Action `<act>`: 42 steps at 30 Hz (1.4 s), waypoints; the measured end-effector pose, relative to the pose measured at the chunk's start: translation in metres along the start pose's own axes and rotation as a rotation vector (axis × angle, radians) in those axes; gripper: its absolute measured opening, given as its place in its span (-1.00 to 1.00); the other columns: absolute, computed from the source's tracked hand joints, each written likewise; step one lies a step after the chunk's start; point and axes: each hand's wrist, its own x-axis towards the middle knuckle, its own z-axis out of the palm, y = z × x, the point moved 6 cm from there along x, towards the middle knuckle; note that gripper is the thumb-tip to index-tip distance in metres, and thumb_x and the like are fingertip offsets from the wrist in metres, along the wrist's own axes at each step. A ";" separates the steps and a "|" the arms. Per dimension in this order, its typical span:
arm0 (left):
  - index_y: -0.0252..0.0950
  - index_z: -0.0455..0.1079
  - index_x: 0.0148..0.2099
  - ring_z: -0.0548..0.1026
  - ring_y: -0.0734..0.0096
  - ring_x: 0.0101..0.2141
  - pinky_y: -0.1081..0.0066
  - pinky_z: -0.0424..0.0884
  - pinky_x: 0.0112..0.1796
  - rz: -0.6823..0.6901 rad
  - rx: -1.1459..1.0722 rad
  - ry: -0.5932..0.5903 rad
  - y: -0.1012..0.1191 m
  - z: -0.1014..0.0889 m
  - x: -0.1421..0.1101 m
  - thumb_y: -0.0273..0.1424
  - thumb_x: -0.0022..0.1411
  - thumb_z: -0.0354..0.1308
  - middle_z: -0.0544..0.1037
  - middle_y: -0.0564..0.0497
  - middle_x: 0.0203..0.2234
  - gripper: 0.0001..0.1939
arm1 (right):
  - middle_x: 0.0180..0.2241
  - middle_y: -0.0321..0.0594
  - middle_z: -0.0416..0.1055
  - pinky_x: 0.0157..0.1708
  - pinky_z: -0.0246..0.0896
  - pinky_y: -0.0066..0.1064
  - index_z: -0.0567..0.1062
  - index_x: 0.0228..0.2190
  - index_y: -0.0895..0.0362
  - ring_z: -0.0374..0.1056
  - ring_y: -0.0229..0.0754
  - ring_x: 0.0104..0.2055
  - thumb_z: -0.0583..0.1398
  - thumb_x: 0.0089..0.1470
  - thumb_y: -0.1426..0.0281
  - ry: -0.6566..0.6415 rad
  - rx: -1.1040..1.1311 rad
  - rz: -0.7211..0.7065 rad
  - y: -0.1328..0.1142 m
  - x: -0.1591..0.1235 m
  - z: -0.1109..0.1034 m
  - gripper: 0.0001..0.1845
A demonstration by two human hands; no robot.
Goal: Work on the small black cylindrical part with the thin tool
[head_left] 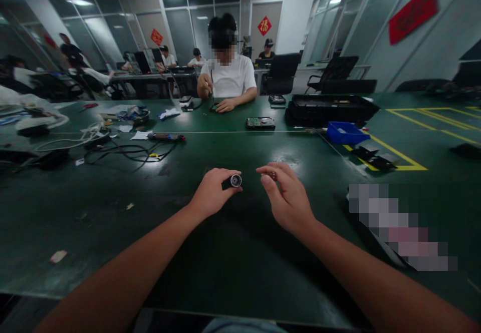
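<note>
My left hand (211, 192) is closed around a dark cylinder (235, 180) with a silvery ring at its end. That round end faces me and shows a hollow with small details inside; the rest is covered by my fingers. To its right, and apart from it, my right hand (287, 198) has its thumb and fingers curled around a small shiny metal piece (272, 175). Its kind is too small to make out. Both hands are raised a little over the green tabletop (225, 263).
Across the table a person (229, 75) works on a small device. A hard drive (260, 122), a black tray (330, 106) and a blue bin (346, 132) lie ahead and right. Cables (124, 152) and a dark handheld tool (166, 137) lie left. A blurred flat object (398, 230) is near my right arm.
</note>
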 end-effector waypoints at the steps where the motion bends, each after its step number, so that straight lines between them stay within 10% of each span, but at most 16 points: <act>1: -0.14 0.50 0.08 0.52 0.16 -0.03 0.13 0.40 0.00 -0.008 -0.001 0.001 -0.001 0.000 0.000 -0.34 0.21 0.38 0.63 0.02 -0.06 -0.62 | -0.16 -0.13 0.48 -0.13 0.33 -0.24 0.55 -0.15 0.06 0.43 -0.08 -0.13 0.10 0.32 0.26 0.005 -0.018 0.001 -0.001 0.000 -0.001 -0.75; 6: -0.14 0.50 0.09 0.51 0.16 -0.03 0.12 0.38 0.00 -0.023 0.006 -0.010 -0.003 0.000 0.000 -0.35 0.20 0.38 0.63 0.02 -0.05 -0.60 | -0.43 -0.27 0.54 -0.39 0.30 -0.35 0.57 -0.18 0.06 0.45 -0.19 -0.43 0.14 0.30 0.20 0.023 0.033 0.092 0.003 -0.003 -0.004 -0.74; 20: -0.16 0.50 0.08 0.52 0.18 -0.03 0.14 0.39 0.00 0.024 0.005 0.005 0.001 -0.002 0.000 -0.33 0.21 0.38 0.63 0.00 -0.05 -0.61 | -0.29 -0.20 0.63 -0.31 0.35 -0.34 0.57 -0.11 0.07 0.52 -0.16 -0.32 0.17 0.28 0.24 -0.017 -0.010 0.076 0.008 -0.002 0.003 -0.74; 28: -0.16 0.52 0.07 0.52 0.16 -0.03 0.12 0.38 0.02 0.042 0.001 0.003 0.003 -0.002 -0.001 -0.31 0.20 0.39 0.64 -0.01 -0.06 -0.62 | -0.66 -0.34 0.35 -0.52 0.12 -0.41 0.40 -0.65 0.09 0.29 -0.28 -0.60 0.27 0.16 0.03 0.044 -0.225 0.040 0.003 -0.001 -0.004 -0.49; 34: -0.16 0.51 0.07 0.53 0.16 -0.04 0.11 0.39 0.00 0.050 0.011 -0.005 0.003 -0.001 0.000 -0.31 0.20 0.38 0.64 -0.01 -0.07 -0.62 | -0.29 -0.20 0.58 -0.30 0.33 -0.38 0.53 -0.16 0.11 0.49 -0.20 -0.32 0.17 0.27 0.34 -0.037 -0.048 -0.056 -0.002 -0.002 0.001 -0.83; 42: -0.16 0.51 0.06 0.54 0.19 -0.05 0.15 0.38 0.00 0.069 0.018 0.002 0.002 -0.001 -0.001 -0.33 0.20 0.39 0.64 0.01 -0.08 -0.63 | -0.28 -0.19 0.57 -0.27 0.35 -0.30 0.52 -0.12 0.07 0.50 -0.14 -0.26 0.15 0.30 0.28 -0.060 0.170 0.056 0.010 -0.004 0.006 -0.79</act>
